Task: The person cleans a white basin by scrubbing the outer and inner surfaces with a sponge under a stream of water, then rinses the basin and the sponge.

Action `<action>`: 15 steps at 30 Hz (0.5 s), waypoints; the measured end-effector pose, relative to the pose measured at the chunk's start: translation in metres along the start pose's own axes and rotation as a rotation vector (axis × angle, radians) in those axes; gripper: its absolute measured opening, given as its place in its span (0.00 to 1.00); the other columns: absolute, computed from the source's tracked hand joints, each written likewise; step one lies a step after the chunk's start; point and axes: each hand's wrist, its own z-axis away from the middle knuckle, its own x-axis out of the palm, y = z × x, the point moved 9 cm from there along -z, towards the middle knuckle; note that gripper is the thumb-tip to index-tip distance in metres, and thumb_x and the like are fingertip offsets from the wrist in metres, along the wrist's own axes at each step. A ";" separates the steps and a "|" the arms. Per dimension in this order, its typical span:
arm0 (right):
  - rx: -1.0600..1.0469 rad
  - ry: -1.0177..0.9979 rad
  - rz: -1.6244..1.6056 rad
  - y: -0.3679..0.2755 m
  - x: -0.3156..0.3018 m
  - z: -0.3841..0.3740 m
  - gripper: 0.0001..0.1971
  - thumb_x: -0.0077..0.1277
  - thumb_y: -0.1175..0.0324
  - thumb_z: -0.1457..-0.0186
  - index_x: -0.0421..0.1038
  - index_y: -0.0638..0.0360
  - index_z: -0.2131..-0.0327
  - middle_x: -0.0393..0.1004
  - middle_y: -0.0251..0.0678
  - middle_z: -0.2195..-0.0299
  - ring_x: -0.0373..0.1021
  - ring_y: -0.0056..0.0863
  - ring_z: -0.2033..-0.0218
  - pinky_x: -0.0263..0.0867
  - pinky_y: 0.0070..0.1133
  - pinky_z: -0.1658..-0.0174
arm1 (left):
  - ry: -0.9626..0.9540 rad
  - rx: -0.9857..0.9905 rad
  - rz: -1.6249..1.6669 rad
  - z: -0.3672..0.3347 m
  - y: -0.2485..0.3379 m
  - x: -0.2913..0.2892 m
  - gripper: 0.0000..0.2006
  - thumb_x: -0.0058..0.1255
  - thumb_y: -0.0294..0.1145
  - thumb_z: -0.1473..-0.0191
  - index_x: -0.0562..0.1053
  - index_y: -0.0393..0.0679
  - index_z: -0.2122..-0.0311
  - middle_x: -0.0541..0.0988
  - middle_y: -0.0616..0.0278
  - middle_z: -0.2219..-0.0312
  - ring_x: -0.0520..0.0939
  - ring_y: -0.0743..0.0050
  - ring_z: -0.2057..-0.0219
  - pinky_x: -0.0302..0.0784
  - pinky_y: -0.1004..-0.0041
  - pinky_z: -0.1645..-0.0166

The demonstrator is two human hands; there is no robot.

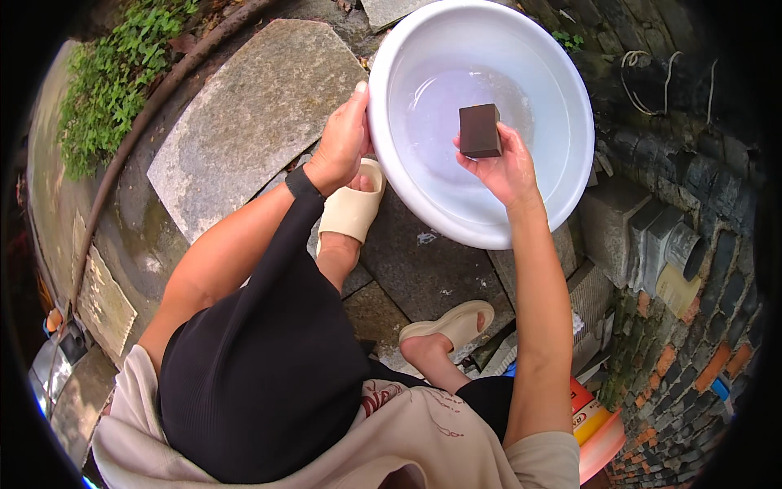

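A wide white plastic basin [562, 175] is in front of me, with a wet shine and what looks like a little water at its bottom. My left hand [342, 143] grips the basin's left side, thumb along the outside of the rim; its other fingers are partly hidden. Over the basin's inside, my right hand [507, 167] holds a dark brown rectangular block [480, 130], sponge-like in shape, between thumb and fingers. The skin of that hand looks wet. A black band circles my left wrist.
Uneven stone slabs [261, 106] pave the ground around my sandalled feet. A long brown pipe [134, 134] and green plants [110, 90] lie to the left. On the right rises a brick wall [692, 399], with stacked grey blocks [627, 220] at its foot. A red-and-yellow container [595, 420] stands beside me.
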 end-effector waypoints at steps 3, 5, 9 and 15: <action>0.046 -0.019 -0.118 -0.011 0.035 0.005 0.22 0.40 0.52 0.36 0.61 0.53 0.45 0.70 0.45 0.54 0.70 0.35 0.59 0.69 0.30 0.58 | -0.019 -0.036 -0.021 0.002 -0.001 -0.011 0.21 0.29 0.43 0.33 0.66 0.36 0.49 0.75 0.55 0.55 0.77 0.68 0.54 0.74 0.64 0.49; -0.023 -0.027 0.003 -0.017 0.041 0.002 0.23 0.40 0.50 0.36 0.62 0.54 0.45 0.71 0.45 0.57 0.70 0.34 0.63 0.68 0.28 0.61 | -0.005 -0.041 -0.060 0.000 -0.002 -0.013 0.20 0.29 0.42 0.33 0.66 0.36 0.49 0.75 0.55 0.56 0.77 0.69 0.56 0.75 0.63 0.50; -0.052 -0.027 0.074 -0.003 0.039 -0.010 0.22 0.38 0.51 0.35 0.62 0.55 0.46 0.70 0.41 0.64 0.68 0.29 0.69 0.66 0.26 0.66 | -0.029 -0.044 -0.047 -0.002 -0.004 -0.012 0.20 0.31 0.42 0.33 0.66 0.37 0.49 0.75 0.55 0.56 0.79 0.68 0.58 0.77 0.64 0.53; -0.232 0.217 0.615 -0.015 0.033 -0.008 0.21 0.37 0.54 0.34 0.63 0.56 0.46 0.69 0.37 0.64 0.66 0.21 0.71 0.66 0.20 0.65 | -0.155 0.001 -0.087 0.008 -0.021 0.006 0.23 0.29 0.46 0.33 0.63 0.39 0.45 0.74 0.55 0.56 0.78 0.72 0.61 0.77 0.71 0.61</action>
